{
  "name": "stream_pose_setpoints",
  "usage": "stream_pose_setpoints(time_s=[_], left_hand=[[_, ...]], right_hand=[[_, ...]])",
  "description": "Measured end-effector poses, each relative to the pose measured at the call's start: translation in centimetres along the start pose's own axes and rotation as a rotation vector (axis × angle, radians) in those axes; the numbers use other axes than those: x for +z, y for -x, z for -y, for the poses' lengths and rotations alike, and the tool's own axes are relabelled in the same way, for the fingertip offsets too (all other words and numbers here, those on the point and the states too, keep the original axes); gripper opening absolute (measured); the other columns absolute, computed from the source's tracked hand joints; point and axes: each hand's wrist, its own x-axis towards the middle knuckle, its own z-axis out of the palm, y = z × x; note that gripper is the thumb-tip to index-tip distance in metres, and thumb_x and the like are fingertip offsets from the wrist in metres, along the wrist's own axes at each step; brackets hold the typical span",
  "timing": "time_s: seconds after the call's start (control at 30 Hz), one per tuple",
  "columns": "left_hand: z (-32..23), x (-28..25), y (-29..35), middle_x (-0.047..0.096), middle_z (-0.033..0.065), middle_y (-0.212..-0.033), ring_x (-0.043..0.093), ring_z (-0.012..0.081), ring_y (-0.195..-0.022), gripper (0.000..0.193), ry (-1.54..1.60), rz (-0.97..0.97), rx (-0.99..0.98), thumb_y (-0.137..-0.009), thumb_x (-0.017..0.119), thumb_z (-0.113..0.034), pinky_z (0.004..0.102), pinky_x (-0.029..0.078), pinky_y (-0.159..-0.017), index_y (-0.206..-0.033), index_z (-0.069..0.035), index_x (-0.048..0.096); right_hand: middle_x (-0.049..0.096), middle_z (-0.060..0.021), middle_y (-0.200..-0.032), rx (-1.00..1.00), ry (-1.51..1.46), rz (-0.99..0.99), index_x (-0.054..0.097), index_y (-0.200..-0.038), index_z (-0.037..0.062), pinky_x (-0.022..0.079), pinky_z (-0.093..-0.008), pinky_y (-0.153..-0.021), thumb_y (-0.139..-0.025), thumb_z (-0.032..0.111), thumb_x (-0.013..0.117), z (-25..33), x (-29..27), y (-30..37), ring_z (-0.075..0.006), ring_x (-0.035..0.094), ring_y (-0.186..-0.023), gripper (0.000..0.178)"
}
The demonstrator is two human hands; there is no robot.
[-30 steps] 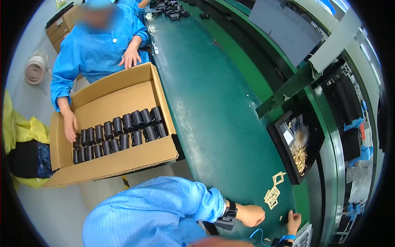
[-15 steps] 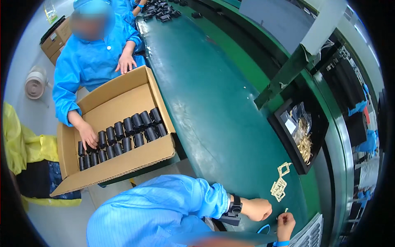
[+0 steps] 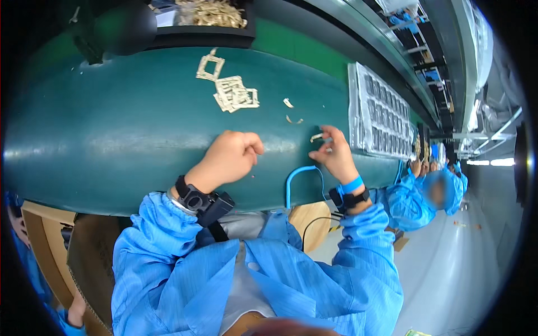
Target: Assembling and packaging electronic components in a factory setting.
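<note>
A: Where were the two hands, taking the green belt [image 3: 129,129] as the landmark?

B: Both were on its near edge. The left hand [image 3: 228,158] was curled into a loose fist, knuckles down on the belt; whether anything lay inside it, I couldn't tell. The right hand [image 3: 334,155] was pinched narrow, thumb and forefinger closed on one small pale metal piece [image 3: 317,136].

A: How many more such pieces lay on the belt?

B: Two loose slivers [image 3: 291,111] just beyond the right hand, toward the belt's far side. Farther across sat one heap of flat pale frames [image 3: 235,94], too overlapped to count, and one single open square frame [image 3: 209,66] just beyond the heap.

A: And off the belt?

B: One clear tray [image 3: 380,112] of dark parts in rows lay at the belt's right end, just beside the right hand. One black bin [image 3: 208,19] heaped with pale pieces stood past the belt's far edge.

A: Wrists?

B: Two dark bands, one on each; the right also wore one blue strap [image 3: 352,184] with a blue cord [image 3: 296,180] looping down over the belt's near edge.

A: Other people?

B: One in blue [image 3: 428,193], by the belt's right end.
</note>
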Motion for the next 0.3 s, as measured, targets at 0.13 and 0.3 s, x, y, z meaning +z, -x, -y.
stream_pose_setpoints(time_s=[0.13, 0.3], left_hand=[[0.9, 0.4, 0.2, 0.062, 0.0083, -0.072, 0.058, 0.0122, -0.063, 0.026, 0.070, 0.056, -0.062, -0.072, 0.042, 0.008, 0.0259, 0.048, -0.058, -0.088, 0.002, 0.062], [0.5, 0.3, 0.7, 0.061, 0.0083, -0.071, 0.058, 0.0120, -0.065, 0.026, 0.115, 0.041, -0.098, -0.073, 0.041, 0.008, 0.0244, 0.048, -0.058, -0.089, 0.003, 0.062]], right_hand=[[0.050, -0.0103, -0.101, -0.041, -0.233, 0.016, 0.046, -0.124, 0.0014, 0.050, -0.0257, -0.067, -0.064, -0.005, 0.074, 0.8, 2.0, -2.4, -0.0137, 0.057, -0.071, 0.067], [0.049, -0.0109, -0.113, -0.156, -0.159, 0.041, 0.043, -0.128, 0.0023, 0.051, -0.0278, -0.073, -0.071, -0.003, 0.071, 3.7, 2.2, -4.4, -0.0141, 0.059, -0.080, 0.063]])
